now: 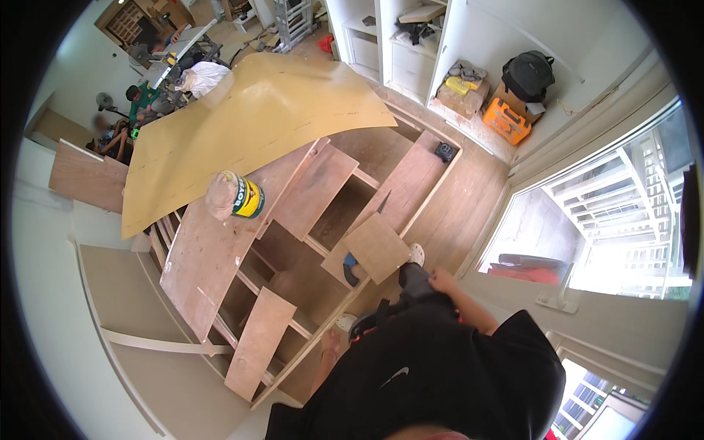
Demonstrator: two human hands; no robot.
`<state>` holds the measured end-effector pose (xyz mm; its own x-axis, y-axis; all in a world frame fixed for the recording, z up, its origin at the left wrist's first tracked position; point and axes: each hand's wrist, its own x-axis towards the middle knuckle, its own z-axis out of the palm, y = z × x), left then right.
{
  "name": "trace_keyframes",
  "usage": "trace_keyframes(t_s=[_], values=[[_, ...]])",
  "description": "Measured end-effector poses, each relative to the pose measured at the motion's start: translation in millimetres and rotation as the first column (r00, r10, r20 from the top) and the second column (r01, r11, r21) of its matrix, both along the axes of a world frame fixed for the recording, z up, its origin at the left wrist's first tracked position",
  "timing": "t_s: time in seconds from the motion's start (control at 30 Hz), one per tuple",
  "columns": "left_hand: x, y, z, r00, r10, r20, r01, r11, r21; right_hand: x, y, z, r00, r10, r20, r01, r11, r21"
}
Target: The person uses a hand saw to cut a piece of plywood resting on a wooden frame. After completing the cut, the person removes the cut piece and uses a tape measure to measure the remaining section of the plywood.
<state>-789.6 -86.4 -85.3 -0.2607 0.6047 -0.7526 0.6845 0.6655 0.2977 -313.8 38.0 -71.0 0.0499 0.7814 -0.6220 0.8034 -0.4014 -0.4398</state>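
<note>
My right hand [440, 280] hangs beside my dark trousers, its fingers curled in with nothing visible in them. Low by the near edge of a wooden frame [422, 216] is my left hand [332, 342], small and partly hidden, so its fingers are unclear. A square plywood piece [378, 248] lies on the frame just ahead of my feet. Beside it rests a blue and black curved handle [350, 270]; a dark pointed blade [383, 202] shows past its far side. To the left, a short plywood board [260, 343] spans the frame's slats.
A yellow and green tub [248, 199] stands on a long plywood panel [202, 268], before a large tan sheet [257, 110]. Open compartments gape between slats. A small black device [444, 152] sits at the far corner. An orange case [506, 121] and black backpack [528, 75] are by the wall; people work far left.
</note>
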Motion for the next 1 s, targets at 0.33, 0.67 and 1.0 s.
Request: trace_keyframes(t_s=[0.33, 0.67, 1.0], values=[[181.3, 192.9, 105.8, 0.977, -0.036, 0.211, -0.035, 0.946, 0.323, 172.7, 102.0, 3.5, 0.969, -0.233, 0.087, 0.231, 0.972, 0.032], [137.4, 84.1, 66.9, 0.947, 0.307, 0.093, -0.31, 0.95, 0.027, 56.2, 106.8, -6.1, 0.98, 0.136, -0.143, -0.138, 0.99, -0.006], [100.2, 23.3, 40.9, 0.987, 0.145, -0.072, -0.144, 0.989, 0.015, 45.6, 76.1, 5.8, 0.981, 0.134, -0.137, -0.141, 0.989, -0.045]])
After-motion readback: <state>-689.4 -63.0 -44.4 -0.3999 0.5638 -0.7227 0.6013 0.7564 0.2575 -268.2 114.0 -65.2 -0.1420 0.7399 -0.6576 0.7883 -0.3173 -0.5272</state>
